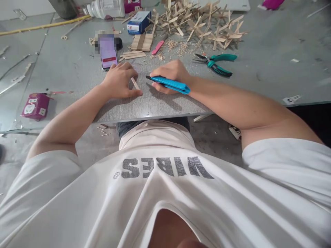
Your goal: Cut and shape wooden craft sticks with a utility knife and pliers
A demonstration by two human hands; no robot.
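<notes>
My left hand (122, 81) rests on the grey board, its fingers closed on a short, flat wooden craft stick (135, 83). In my right hand (170, 74) is a blue utility knife (172, 83), its dark blade pointing left toward the stick. Blade and stick are apart. Just beyond my left hand lies a phone (110, 60) with a lit screen. Behind both hands are a few loose craft sticks (133, 54), a banded bundle of sticks (142, 42) and a pink-handled knife (158, 46).
Pliers with green handles (219, 64) lie right of my right hand. Star-shaped stick pieces (204, 26) are heaped at the back, with wood crumbs (178, 47) before them. A blue box (139, 22), a clear bottle (107, 8) and a magenta box (37, 106) stand about the table.
</notes>
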